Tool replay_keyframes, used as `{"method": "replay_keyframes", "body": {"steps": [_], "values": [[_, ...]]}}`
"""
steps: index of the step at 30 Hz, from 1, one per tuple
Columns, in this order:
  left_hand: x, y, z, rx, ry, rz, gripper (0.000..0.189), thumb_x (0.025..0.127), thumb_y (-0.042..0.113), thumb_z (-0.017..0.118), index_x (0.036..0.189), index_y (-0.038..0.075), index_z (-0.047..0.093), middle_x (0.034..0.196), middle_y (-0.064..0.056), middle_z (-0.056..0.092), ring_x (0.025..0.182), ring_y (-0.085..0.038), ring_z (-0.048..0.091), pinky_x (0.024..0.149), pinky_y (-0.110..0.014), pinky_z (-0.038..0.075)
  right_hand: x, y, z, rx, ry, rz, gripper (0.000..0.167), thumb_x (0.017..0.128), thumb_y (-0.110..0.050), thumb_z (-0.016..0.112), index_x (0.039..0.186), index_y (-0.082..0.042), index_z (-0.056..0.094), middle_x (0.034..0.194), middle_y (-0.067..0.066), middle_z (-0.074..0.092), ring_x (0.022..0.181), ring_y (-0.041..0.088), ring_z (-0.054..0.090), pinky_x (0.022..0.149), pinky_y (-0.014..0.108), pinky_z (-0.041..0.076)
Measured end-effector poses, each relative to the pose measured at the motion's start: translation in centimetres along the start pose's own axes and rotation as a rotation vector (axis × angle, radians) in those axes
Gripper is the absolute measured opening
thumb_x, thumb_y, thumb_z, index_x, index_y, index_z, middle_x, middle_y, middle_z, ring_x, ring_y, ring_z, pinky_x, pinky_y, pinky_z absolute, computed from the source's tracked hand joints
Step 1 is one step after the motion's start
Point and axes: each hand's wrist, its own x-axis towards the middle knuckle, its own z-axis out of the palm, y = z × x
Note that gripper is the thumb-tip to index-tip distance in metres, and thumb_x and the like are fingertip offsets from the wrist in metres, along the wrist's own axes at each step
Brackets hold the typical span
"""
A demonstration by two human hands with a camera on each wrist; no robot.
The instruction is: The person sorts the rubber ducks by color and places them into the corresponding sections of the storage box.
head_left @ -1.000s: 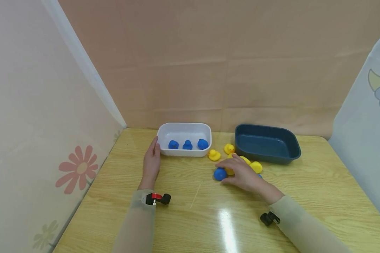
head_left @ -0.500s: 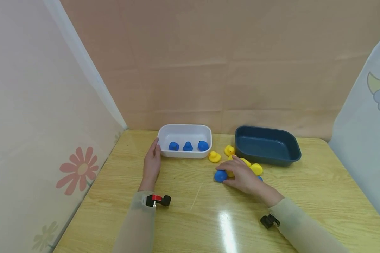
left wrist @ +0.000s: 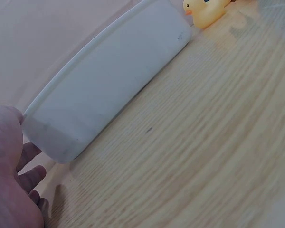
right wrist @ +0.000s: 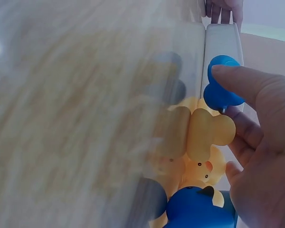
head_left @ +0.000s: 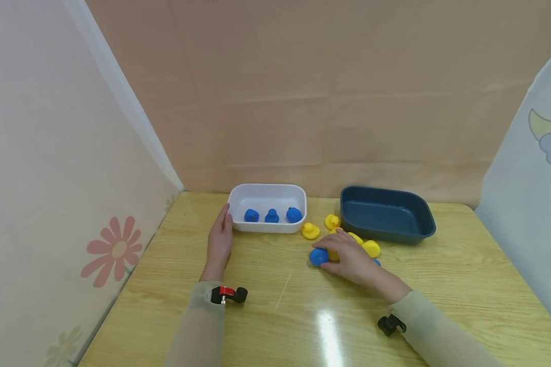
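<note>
The left hand (head_left: 219,242) reaches forward, its fingers rather straight along the left end of a white rectangular plastic tray (head_left: 264,228) with rounded corners; it touches this end in a relaxed way. The right hand (head_left: 352,257) comes from the right side with the palm turned down, thumb and fingers curved. Between them it pinches a small round blue rubber duck (head_left: 319,257), well to the right of the left hand and in front of the yellow rubber ducks (head_left: 310,231). Whether the duck's underside touches the pale wooden tabletop (head_left: 266,285), I cannot tell.

In the white tray lie three other blue rubber ducks (head_left: 272,216). A dark blue rectangular plastic tray (head_left: 387,233) stands behind the right hand, near the yellow ducks.

Compared with half a second ago, both hands have kept almost the same places and the pinched duck is practically at the same spot. Only the whole scene sits slightly lower in the head view.
</note>
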Motion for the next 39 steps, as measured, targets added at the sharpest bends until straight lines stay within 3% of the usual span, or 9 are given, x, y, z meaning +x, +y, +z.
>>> {"method": "replay_keyframes", "body": {"steps": [3,7,10,15,23,27,39], "values": [[0.0,0.0,0.0,0.002,0.005,-0.001,0.054,0.121,0.050,0.037,0.174,0.037,0.036,0.179,0.006,0.033,0.167,-0.023,0.025,0.133,-0.052,0.027,0.0,-0.1,-0.1,0.013,0.008,0.006,0.049,0.091,-0.011,0.093,0.137,-0.007,0.076,0.132,0.004,0.075,0.131,0.032,0.065,0.129,0.065,0.027],[0.0,0.0,0.0,0.004,0.005,0.006,0.055,0.121,0.049,0.037,0.174,0.037,0.036,0.179,0.005,0.033,0.167,-0.024,0.025,0.133,-0.053,0.027,0.0,-0.4,-0.3,0.012,0.020,0.030,0.048,0.092,-0.015,0.093,0.137,-0.008,0.076,0.133,0.002,0.074,0.128,0.030,0.062,0.117,0.060,0.044],[0.1,0.1,0.1,0.007,0.006,0.015,0.055,0.120,0.050,0.038,0.174,0.036,0.036,0.179,0.004,0.034,0.167,-0.025,0.026,0.133,-0.053,0.027,0.0,-0.5,-0.6,0.006,0.038,0.044,0.049,0.092,-0.015,0.093,0.137,-0.009,0.076,0.135,0.003,0.073,0.127,0.032,0.061,0.110,0.058,0.050],[0.0,0.1,0.2,0.008,0.015,0.023,0.055,0.121,0.050,0.037,0.174,0.035,0.037,0.178,0.003,0.035,0.166,-0.025,0.027,0.132,-0.053,0.029,0.0,-0.8,-1.0,0.010,0.062,0.061,0.051,0.094,-0.015,0.091,0.141,-0.009,0.074,0.142,0.009,0.071,0.135,0.039,0.059,0.115,0.064,0.047],[-0.1,0.0,0.0,0.012,0.010,0.035,0.057,0.120,0.051,0.036,0.174,0.034,0.037,0.178,0.002,0.035,0.166,-0.025,0.027,0.132,-0.053,0.029,0.7,-1.4,-1.2,0.064,0.090,0.151,0.056,0.098,-0.017,0.088,0.150,-0.012,0.067,0.151,0.008,0.066,0.141,0.038,0.057,0.117,0.064,0.047],[-0.2,0.0,0.0,0.016,0.011,0.033,0.058,0.120,0.053,0.036,0.174,0.033,0.036,0.178,0.001,0.035,0.166,-0.026,0.027,0.132,-0.053,0.028,1.2,-1.6,-1.3,0.105,0.106,0.185,0.057,0.099,-0.019,0.086,0.150,-0.012,0.062,0.149,0.006,0.065,0.140,0.037,0.058,0.117,0.062,0.048],[-0.2,0.0,0.0,0.018,0.018,0.029,0.054,0.121,0.047,0.037,0.174,0.034,0.037,0.179,0.000,0.035,0.166,-0.027,0.028,0.132,-0.054,0.028,2.9,-2.2,-1.8,0.161,0.146,0.168,0.046,0.101,-0.020,0.085,0.142,-0.014,0.065,0.139,0.004,0.068,0.134,0.037,0.062,0.114,0.058,0.050]]}}
